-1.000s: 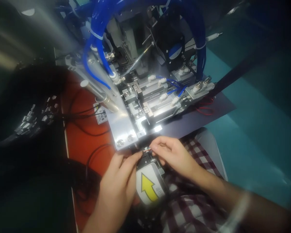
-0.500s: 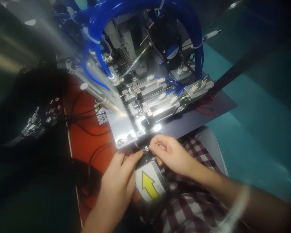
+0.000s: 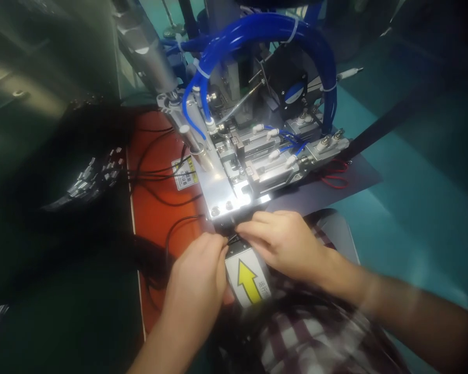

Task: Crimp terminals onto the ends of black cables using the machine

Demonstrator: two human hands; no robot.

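Observation:
Both my hands meet at the front edge of a metal machine (image 3: 218,192), just above a white plate with a yellow arrow (image 3: 248,278). My left hand (image 3: 198,270) has its fingers pinched together at the left of a small dark slot area. Facing it from the right, my right hand (image 3: 284,239) pinches with thumb and forefinger. Between the fingertips a thin small piece (image 3: 233,239) shows faintly; what it is I cannot make out. The fingers hide most of it.
Thick blue air tubes (image 3: 253,31) arch over the machine's small cylinders (image 3: 276,174). Black cables (image 3: 156,174) cross the orange-red surface (image 3: 152,223) at left. Beyond it, many small shiny metal parts (image 3: 89,179) lie in a dark area. A checked garment (image 3: 308,337) is below.
The view has shifted, so the machine appears further right. My right hand's fingers have come over more to the left and cover the small shiny piece seen before between the fingertips.

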